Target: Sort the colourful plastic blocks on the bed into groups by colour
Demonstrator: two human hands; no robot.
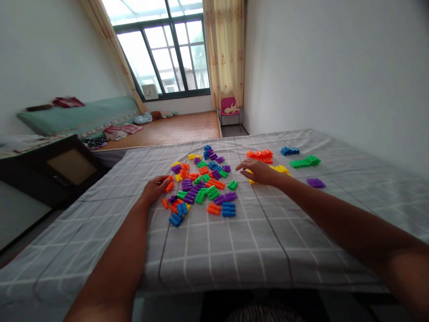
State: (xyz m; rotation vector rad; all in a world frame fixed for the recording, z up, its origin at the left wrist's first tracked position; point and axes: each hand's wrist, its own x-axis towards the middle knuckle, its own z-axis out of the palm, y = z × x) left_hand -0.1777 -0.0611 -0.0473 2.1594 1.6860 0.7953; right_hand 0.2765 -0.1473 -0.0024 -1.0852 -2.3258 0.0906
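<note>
Head view. Left hand [157, 188], left of centre: fingers bent over an orange piece [169, 186] at the edge of the mixed pile [201, 190]; whether they pinch it or only touch it, cannot tell. Right hand [257, 172], right of centre: fingers reaching left, slightly apart, above the yellow group [280, 169], grip on any piece unclear. Mixed pile, centre: orange, purple, green, blue and yellow pieces. Sorted groups, right of centre: orange [260, 155], blue [290, 151], green [305, 161], purple [316, 182]. Surface: grey checked cloth [234, 250]. Room: window [167, 53], upper centre; pink chair [229, 107] beside the curtain [225, 53].
</note>
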